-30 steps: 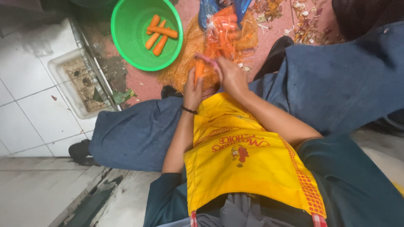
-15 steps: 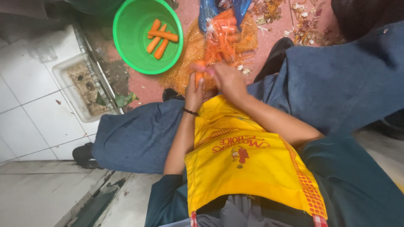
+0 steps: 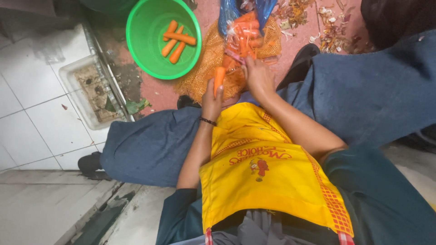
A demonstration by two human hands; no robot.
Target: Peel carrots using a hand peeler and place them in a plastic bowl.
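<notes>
One tapered carrot [image 3: 219, 78] in perhaps clenched fingers [image 3: 212, 97]

Open floor [image 3: 154, 93] between green bowl [image 3: 136, 50] and mesh sack [image 3: 204, 68].

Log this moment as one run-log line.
left hand: shut on carrot | right hand: at bag of carrots, grip unclear | green basin: four carrots inside

My right hand [image 3: 258, 77] covers whatever it grips, so I cannot tell what my fingers close on. The blue bag [image 3: 229, 13] of carrots runs off the top edge, and my left palm [image 3: 211, 102] hides the lower end of the carrot [image 3: 219, 78].
</notes>
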